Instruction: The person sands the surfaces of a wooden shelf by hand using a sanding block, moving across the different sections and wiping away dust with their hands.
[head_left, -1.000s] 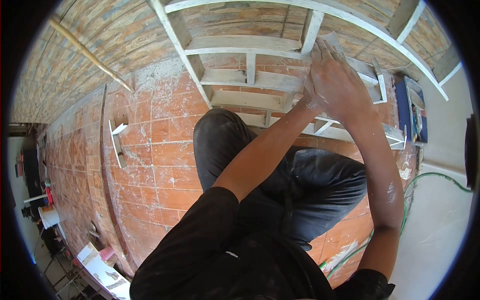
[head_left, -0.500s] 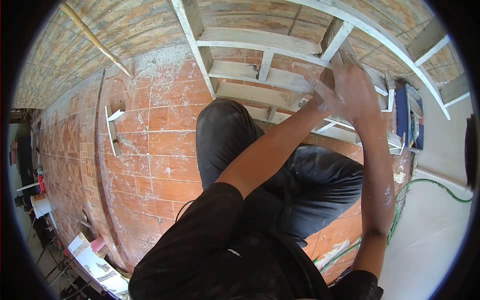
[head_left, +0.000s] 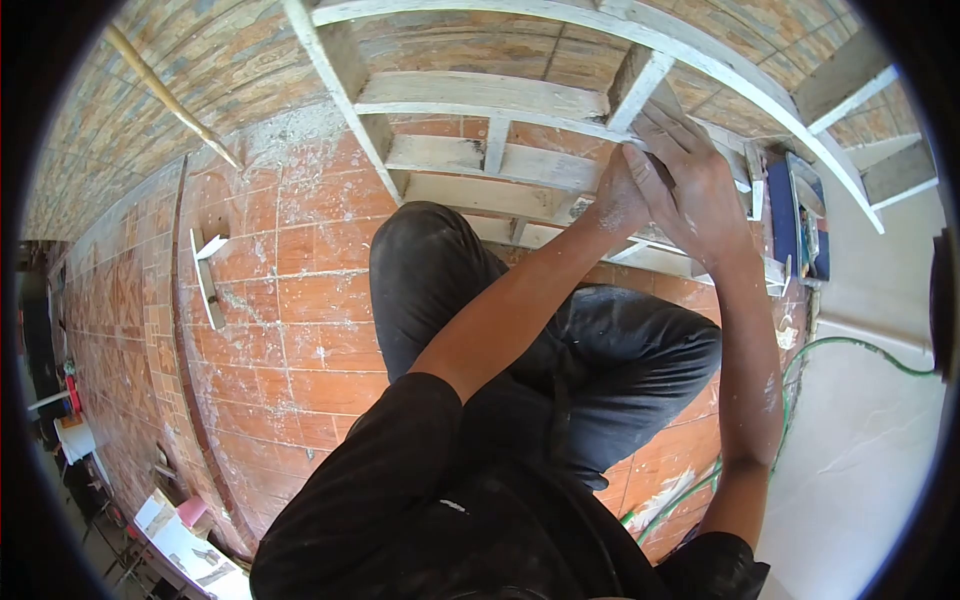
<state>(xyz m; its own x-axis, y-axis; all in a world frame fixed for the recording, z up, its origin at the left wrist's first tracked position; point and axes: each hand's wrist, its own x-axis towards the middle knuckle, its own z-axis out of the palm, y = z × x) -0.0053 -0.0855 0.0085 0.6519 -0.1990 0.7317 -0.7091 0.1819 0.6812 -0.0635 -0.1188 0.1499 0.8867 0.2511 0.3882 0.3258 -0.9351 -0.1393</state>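
Observation:
Both hands are at a white-painted wooden frame point(head_left: 480, 92) with several crossbars, dusty and stained, in the upper right. My right hand point(head_left: 695, 185) lies against the wood beside a short upright piece, its fingers stretched out and slightly apart, thumb pointing toward the other hand. My left hand point(head_left: 622, 195) is just left of it, close against the right thumb, at the lower crossbars. Most of its fingers are hidden, so what it holds, if anything, cannot be seen. Pale dust coats both hands.
Dark-trousered knees point(head_left: 430, 250) are bent below the frame. A small white wood piece point(head_left: 207, 280) lies on the orange tiles point(head_left: 320, 300). A wooden pole point(head_left: 170, 95) leans at upper left. At right are a blue tray point(head_left: 785, 215) with items and a green hose point(head_left: 850, 342).
The view has shifted, so the frame and floor appear further left. My left hand has come out more from behind my right hand, and its thumb now sits beside the right thumb.

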